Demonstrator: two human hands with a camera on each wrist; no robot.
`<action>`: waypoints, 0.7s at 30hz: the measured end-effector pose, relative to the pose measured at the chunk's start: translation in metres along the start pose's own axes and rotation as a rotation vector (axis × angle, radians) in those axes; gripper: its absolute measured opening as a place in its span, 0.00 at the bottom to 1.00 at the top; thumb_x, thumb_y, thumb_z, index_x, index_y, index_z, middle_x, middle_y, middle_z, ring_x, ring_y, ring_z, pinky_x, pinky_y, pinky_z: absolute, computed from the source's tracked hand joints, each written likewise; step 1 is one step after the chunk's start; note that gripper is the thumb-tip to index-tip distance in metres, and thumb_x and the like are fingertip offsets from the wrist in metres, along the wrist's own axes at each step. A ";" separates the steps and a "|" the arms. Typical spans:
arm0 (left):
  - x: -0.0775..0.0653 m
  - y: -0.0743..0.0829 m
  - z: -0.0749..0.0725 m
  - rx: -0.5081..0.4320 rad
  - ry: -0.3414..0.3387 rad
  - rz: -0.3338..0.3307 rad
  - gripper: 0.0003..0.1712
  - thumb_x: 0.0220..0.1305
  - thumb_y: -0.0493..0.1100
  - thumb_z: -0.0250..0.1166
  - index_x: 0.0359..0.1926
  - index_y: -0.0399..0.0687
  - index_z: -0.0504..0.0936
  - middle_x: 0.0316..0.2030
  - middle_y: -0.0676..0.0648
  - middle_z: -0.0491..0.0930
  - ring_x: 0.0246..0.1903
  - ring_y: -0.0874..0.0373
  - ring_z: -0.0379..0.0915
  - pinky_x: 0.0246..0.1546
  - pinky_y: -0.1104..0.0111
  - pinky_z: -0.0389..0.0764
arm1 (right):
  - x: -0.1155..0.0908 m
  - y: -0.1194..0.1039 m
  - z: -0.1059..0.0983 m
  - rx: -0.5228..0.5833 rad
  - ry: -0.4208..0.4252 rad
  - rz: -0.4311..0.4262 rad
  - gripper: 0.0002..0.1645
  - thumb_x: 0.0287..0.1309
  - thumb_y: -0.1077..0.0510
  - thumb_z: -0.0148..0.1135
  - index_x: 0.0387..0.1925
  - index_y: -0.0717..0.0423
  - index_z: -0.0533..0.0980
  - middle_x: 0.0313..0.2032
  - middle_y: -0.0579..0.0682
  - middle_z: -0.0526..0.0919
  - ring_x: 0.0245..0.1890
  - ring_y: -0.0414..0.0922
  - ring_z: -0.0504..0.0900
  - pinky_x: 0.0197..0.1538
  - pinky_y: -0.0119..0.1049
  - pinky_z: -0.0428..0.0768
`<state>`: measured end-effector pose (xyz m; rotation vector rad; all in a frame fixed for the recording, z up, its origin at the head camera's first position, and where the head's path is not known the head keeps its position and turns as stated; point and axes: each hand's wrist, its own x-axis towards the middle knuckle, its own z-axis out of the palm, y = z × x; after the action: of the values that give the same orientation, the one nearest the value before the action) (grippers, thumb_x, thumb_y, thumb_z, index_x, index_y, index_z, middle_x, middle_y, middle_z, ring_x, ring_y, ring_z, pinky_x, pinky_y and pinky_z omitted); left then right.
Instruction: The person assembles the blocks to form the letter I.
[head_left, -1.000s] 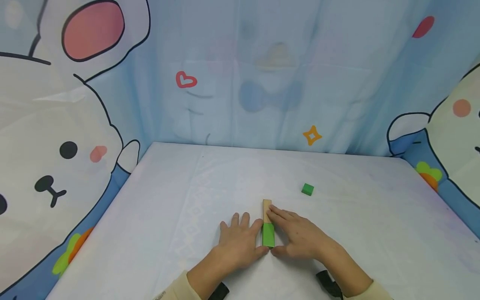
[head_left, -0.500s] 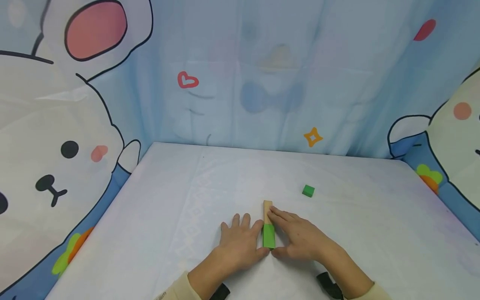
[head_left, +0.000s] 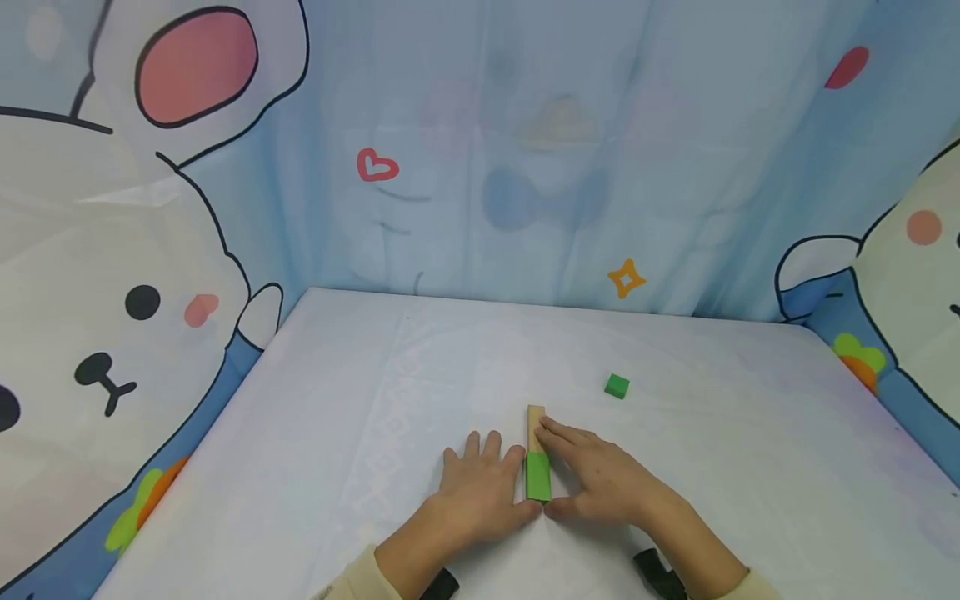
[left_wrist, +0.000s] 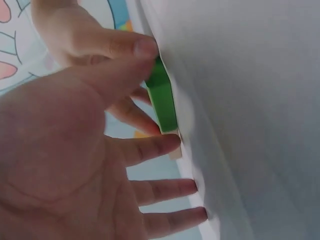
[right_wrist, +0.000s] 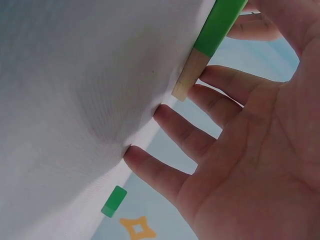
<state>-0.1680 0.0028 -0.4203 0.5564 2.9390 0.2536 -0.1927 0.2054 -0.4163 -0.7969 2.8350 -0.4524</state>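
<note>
On the white table a green block (head_left: 537, 477) lies end to end with a plain wooden block (head_left: 536, 422), forming one straight strip. My left hand (head_left: 480, 493) lies along its left side, fingers straight and spread. The left thumb is at the near end of the green block, and the index fingertip is by the join. From the other side my right hand (head_left: 603, 479) touches the wooden block with its foremost fingertips, and its thumb meets the near end close to the left thumb. In the right wrist view, the other fingertips rest on the cloth.
A small green block (head_left: 617, 386) lies apart, farther back and to the right on the white-covered table (head_left: 375, 367). Behind the table hangs a blue curtain (head_left: 450, 217) with cartoon prints. Black straps or devices (head_left: 660, 573) show by the wrists.
The whole head view has shifted slightly downward. Hands and blocks keep nearly the same places relative to each other.
</note>
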 end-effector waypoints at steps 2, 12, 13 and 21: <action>0.001 -0.001 -0.001 -0.027 -0.004 -0.002 0.43 0.65 0.73 0.62 0.71 0.55 0.71 0.62 0.43 0.73 0.67 0.41 0.67 0.60 0.37 0.70 | 0.000 0.000 0.000 0.008 -0.003 0.005 0.57 0.51 0.40 0.78 0.77 0.55 0.65 0.78 0.55 0.64 0.75 0.62 0.66 0.69 0.66 0.69; 0.018 -0.004 -0.002 -0.107 -0.017 0.007 0.46 0.69 0.73 0.57 0.80 0.57 0.61 0.75 0.37 0.63 0.75 0.35 0.59 0.68 0.30 0.59 | 0.001 0.002 0.002 0.037 -0.019 0.015 0.59 0.49 0.39 0.80 0.78 0.53 0.64 0.79 0.54 0.62 0.75 0.62 0.65 0.68 0.69 0.68; 0.019 -0.005 -0.002 -0.106 -0.023 0.004 0.47 0.69 0.73 0.58 0.80 0.58 0.60 0.76 0.37 0.63 0.75 0.35 0.58 0.68 0.30 0.59 | 0.001 0.002 0.002 0.038 -0.020 0.018 0.59 0.49 0.39 0.80 0.78 0.53 0.64 0.79 0.54 0.62 0.76 0.62 0.65 0.68 0.69 0.68; 0.027 -0.007 -0.003 -0.151 -0.062 -0.010 0.49 0.65 0.75 0.59 0.81 0.68 0.57 0.79 0.35 0.57 0.78 0.33 0.51 0.70 0.28 0.53 | 0.002 0.002 0.001 0.025 -0.019 0.035 0.59 0.50 0.39 0.79 0.78 0.53 0.63 0.79 0.54 0.62 0.76 0.61 0.65 0.68 0.69 0.67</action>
<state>-0.1955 0.0064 -0.4217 0.5175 2.8321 0.4445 -0.1946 0.2058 -0.4178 -0.7422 2.8156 -0.4715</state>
